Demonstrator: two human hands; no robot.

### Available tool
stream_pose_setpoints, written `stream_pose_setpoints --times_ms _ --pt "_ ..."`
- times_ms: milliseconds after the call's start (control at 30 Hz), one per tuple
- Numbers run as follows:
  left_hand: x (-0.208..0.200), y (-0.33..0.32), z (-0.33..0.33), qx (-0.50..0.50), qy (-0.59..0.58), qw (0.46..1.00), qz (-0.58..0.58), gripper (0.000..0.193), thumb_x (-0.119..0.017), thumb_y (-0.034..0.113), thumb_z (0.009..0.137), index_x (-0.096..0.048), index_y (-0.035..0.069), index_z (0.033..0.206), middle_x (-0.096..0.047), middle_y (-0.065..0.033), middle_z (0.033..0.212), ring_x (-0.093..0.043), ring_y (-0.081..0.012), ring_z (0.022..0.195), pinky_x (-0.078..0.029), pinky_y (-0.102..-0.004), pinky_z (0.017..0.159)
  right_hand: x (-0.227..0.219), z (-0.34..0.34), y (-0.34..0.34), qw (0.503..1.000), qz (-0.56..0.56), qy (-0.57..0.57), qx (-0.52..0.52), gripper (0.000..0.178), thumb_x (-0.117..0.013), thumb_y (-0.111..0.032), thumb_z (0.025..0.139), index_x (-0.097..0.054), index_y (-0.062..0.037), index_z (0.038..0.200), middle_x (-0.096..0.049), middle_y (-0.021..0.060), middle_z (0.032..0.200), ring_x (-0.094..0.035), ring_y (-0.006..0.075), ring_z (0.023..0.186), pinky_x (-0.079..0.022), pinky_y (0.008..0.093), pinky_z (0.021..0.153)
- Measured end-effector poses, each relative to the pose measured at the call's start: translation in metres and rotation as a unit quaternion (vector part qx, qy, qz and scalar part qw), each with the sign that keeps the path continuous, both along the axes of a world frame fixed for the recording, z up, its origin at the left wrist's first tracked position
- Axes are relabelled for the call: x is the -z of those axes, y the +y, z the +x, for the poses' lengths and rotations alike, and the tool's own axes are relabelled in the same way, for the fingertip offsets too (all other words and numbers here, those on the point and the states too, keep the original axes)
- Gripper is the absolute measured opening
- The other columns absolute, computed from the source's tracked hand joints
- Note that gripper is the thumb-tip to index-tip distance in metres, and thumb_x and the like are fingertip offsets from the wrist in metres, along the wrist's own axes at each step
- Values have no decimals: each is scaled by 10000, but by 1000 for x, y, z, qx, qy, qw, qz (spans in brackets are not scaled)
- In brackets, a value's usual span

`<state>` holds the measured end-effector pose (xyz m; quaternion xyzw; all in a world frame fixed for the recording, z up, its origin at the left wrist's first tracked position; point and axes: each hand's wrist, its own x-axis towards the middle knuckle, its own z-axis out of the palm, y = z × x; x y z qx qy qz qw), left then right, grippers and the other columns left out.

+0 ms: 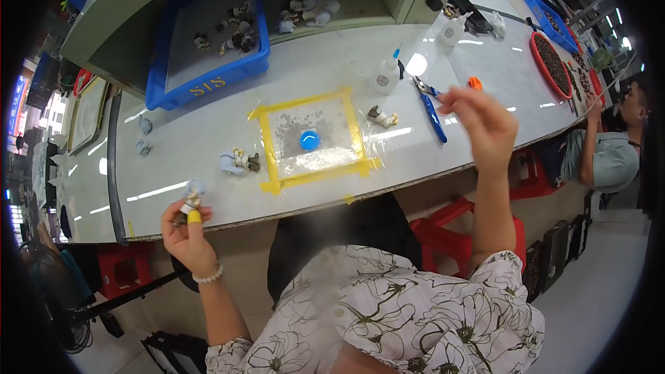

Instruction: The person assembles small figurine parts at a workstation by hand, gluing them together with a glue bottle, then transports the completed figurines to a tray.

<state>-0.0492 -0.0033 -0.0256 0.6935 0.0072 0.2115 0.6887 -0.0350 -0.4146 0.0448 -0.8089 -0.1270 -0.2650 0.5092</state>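
Note:
My left hand, with yellow wrapping on one finger, grips a small figurine in white, pale blue and brown at the table's front edge. My right hand is raised at the right with its fingertips pinched together; whatever is between them is too small to make out. Behind it lie blue-handled pliers and an orange piece. Two similar figurines lie on the table, one left and one right of a yellow-taped sheet. A round blue cap sits on that smudged sheet.
A blue bin with figurine parts stands at the back left, beside a green shelf holding more. Two squeeze bottles stand behind the pliers. Two pale blue pieces lie left. At the far right, a person sits near a red tray.

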Motion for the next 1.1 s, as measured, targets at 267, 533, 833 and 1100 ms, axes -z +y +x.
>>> stream_pose_setpoints --times_ms 267,533,833,1100 --pt "26 48 40 -183 20 954 237 258 -526 -67 741 -540 -26 995 -578 -95 914 -563 -149 795 -472 -255 700 -7 159 -28 977 -63 198 -46 306 -564 -100 797 -550 20 1078 -613 106 976 -586 167 906 -454 267 780" --pt "27 44 40 -213 14 889 404 280 -548 -67 689 -560 -31 967 -571 -124 884 -555 -242 783 -451 -304 718 21 259 16 926 -317 198 -58 457 -605 -179 714 -511 -130 1158 -562 150 1061 -556 278 949 -440 327 829" --pt "22 39 41 -196 14 871 450 323 -575 -41 672 -562 -10 993 -522 -147 941 -516 -272 878 -425 -346 766 37 275 5 917 -347 195 -31 461 -639 -155 687 -518 -93 1128 -583 125 939 -579 205 829 -450 289 728" --pt "16 41 28 -204 16 886 416 483 -559 -26 663 -469 18 1135 -421 -133 1102 -454 -241 944 -371 -343 813 -24 159 -41 974 -146 171 -17 379 -611 -66 736 -499 1 1092 -585 87 982 -569 129 854 -453 241 747"
